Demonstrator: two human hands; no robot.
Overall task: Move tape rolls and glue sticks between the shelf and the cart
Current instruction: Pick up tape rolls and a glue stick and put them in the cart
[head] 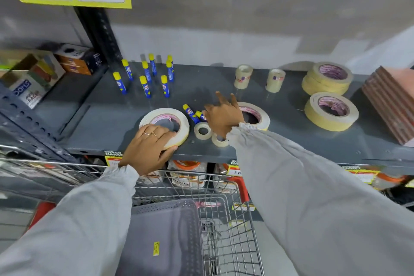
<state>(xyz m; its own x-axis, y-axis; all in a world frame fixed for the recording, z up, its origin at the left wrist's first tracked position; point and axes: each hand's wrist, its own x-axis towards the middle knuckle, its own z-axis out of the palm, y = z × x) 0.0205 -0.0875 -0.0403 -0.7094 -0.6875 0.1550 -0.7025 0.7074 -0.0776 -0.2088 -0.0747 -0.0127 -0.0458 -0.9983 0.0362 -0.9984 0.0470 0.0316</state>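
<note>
Left hand (150, 144) lay flat, fingers spread, on the near rim of a large tape roll (164, 124) at the front edge of the grey shelf (107, 116). Right hand (223, 119), fingers loosely splayed and gripping nothing visible, hovered over two fallen glue sticks (193, 114) at its 9 o'clock; two small tape rolls (202, 130) lay at its 7 o'clock, another large roll (257, 114) at 3 o'clock. Upright glue sticks (145, 74) stood at 11 o'clock. The wire cart (226, 219) stood below.
</note>
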